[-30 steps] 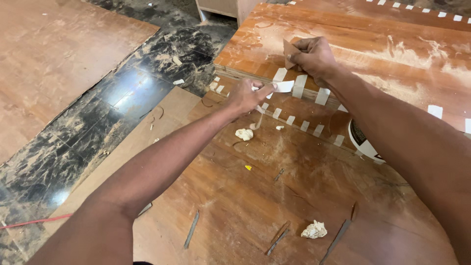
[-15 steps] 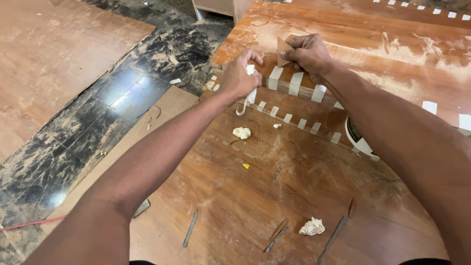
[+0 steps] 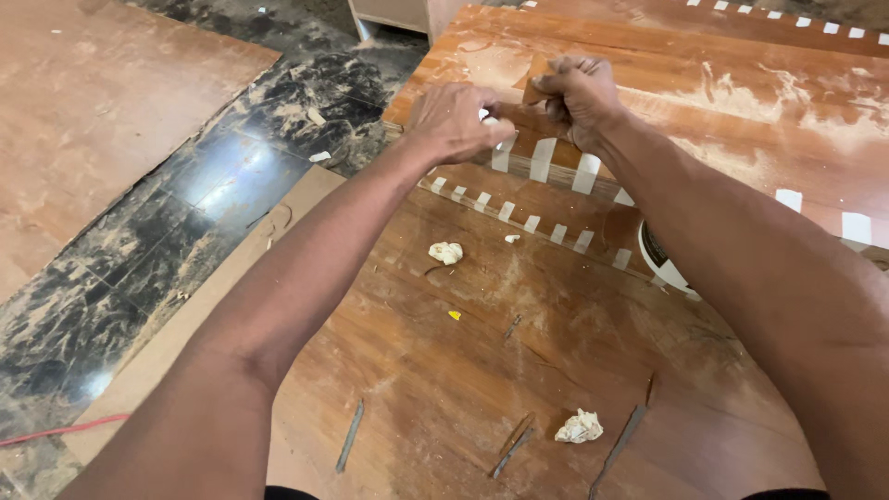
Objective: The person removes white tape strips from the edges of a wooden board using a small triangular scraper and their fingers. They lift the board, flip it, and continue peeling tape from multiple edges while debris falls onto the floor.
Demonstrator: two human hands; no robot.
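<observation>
Taping the board edge was in hand. Left hand (image 3: 454,120) pinched a white tape strip (image 3: 503,153) at the upper board's (image 3: 741,93) edge; right hand (image 3: 576,93), fisted, gripped that edge. Next likely needs pressing the strip flat, aligned with neighbours.

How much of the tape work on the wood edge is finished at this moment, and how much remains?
Done: many white tape strips already sit along the edge of the upper board, with a second row lower down. In hand: the left hand pinches a white piece at the edge, while the right hand grips a small wooden block there. Left: crumpled tape balls lie on the lower board.
</observation>
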